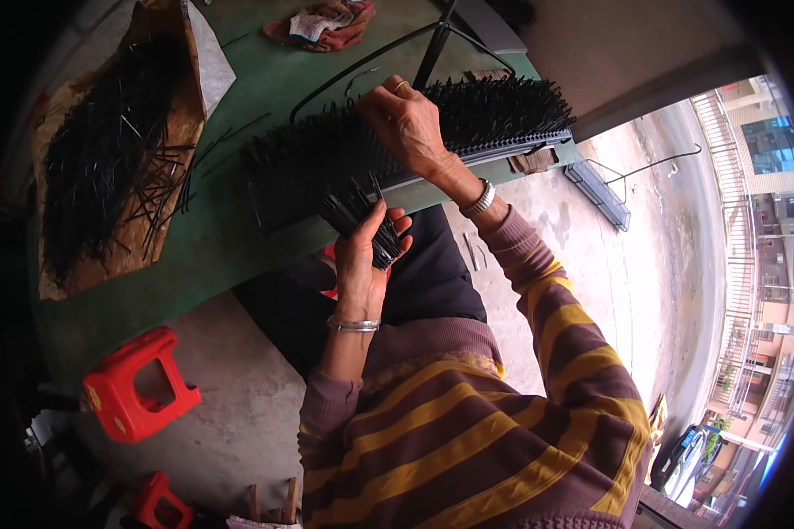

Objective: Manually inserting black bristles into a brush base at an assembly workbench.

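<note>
My left hand [368,256] is closed round a bundle of thin black strips [359,218], just off the table's near edge. Over a long black frame packed with upright black bristles [494,110], my right hand [404,126] bends down with its fingers pinched together. Its fingertips are turned away, so what they pinch, if anything, is hidden. The bristles stand thick along the far side and right part of the frame. At the front left, a bare dark perforated strip [282,196] of it shows. A thin black metal bracket [433,55] rises behind the bristles.
On the green table [229,231], a brown paper sheet [163,231] at left carries a heap of loose black strips [97,167]. A crumpled red and white cloth [325,25] lies at the back. A red stool [141,388] stands at lower left. Another framed piece [598,194] lies on the floor at right.
</note>
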The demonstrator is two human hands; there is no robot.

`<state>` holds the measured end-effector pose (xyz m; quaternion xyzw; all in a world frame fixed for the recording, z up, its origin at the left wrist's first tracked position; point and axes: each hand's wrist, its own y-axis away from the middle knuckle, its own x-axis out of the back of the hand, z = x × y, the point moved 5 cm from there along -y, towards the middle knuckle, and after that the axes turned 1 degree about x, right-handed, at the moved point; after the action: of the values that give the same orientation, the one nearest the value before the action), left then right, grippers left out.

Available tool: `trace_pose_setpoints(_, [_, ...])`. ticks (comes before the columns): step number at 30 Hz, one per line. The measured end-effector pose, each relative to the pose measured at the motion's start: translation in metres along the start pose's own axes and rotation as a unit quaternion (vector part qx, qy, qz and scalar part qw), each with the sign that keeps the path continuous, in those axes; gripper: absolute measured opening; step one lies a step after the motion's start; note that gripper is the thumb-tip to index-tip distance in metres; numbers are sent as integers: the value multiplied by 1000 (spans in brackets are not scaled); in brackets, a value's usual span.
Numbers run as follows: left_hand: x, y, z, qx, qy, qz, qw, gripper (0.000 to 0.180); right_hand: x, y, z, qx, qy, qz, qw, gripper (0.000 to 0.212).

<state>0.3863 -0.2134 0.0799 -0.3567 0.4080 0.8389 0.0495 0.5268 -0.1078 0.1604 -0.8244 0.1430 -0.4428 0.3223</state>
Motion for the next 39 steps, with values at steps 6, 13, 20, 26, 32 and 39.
trace_pose_setpoints(6, [1,-1,0,-2,3,-4,1000,16,-4,0,0,19,32,-2,999,5])
trace_pose_setpoints(13, [-1,-2,-1,-6,2,-6,1000,16,-4,-2,2,37,58,-21,997,7])
trace_pose_setpoints(20, [-4,-1,0,-10,-6,0,1000,17,4,8,-9,79,89,-23,993,18])
trace_pose_setpoints(26, [-2,-5,5,-33,-30,-10,999,21,20,35,-8,-264,-346,-286,854,23])
trace_pose_setpoints(32, [-12,0,8,-55,-67,-1,996,25,13,45,-3,-318,-441,-335,769,17])
trace_pose_setpoints(39, [-11,-2,11,-62,-79,-4,995,27,13,44,-3,-314,-413,-302,800,14])
